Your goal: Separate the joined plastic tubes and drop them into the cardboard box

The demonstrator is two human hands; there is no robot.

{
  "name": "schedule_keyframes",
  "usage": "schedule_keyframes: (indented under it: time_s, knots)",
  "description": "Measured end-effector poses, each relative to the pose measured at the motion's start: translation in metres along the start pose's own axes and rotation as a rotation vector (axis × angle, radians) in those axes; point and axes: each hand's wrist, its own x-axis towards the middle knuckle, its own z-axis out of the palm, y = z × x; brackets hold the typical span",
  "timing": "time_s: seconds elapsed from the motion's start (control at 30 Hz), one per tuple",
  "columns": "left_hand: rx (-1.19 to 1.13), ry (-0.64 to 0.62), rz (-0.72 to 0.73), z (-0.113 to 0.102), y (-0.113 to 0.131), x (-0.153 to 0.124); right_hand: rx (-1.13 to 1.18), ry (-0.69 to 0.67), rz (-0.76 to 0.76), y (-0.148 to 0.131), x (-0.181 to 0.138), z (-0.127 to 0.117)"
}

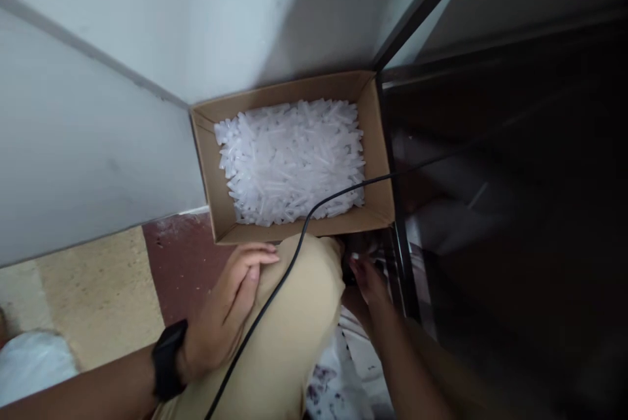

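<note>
My left hand [226, 305], with a black watch [169, 360] on its wrist, rests on the knee of the beige trousers [299, 315]. Its fingers are stretched out and hold nothing. In the shadow on the far side of the knee, my right hand [367, 279] hangs low with its fingers curled together. A small pale spot shows at its fingertips, too dim to name. Just ahead of the knee stands an open cardboard box [377, 191], holding a heap of small translucent white plastic pieces [294, 158].
A black cable [275, 292] runs over the knee and across the box. Pale walls [216, 21] rise behind and left of it. On the right stands a dark metal frame [405, 263]. Printed white cloth [333, 374] lies below the knee, and a white bundle [36, 364] lies lower left.
</note>
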Motion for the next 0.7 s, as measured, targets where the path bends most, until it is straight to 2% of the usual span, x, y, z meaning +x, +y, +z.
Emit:
schedule_keyframes:
  time_s: [0.13,0.3,0.43,0.57,0.63,0.7]
  knots:
    - [-0.021,0.006,0.045,0.0,-0.009,0.002,0.073,-0.002,-0.029,-0.028,-0.044,0.007]
    - [0.007,-0.015,0.068,0.001,-0.015,0.007,0.075,-0.132,-0.156,-0.067,-0.103,0.043]
    - [0.067,0.022,0.085,0.003,-0.023,0.009,-0.029,-0.243,-0.259,-0.063,-0.158,0.062]
    - [0.118,0.1,0.144,0.002,-0.034,0.017,-0.175,-0.267,-0.458,-0.035,-0.227,0.043]
    - [0.139,0.139,0.203,-0.002,-0.031,0.03,-0.242,-0.246,-0.611,-0.03,-0.264,0.02]
    - [0.159,0.172,0.303,-0.008,-0.017,0.046,-0.292,-0.207,-0.772,-0.034,-0.303,-0.011]
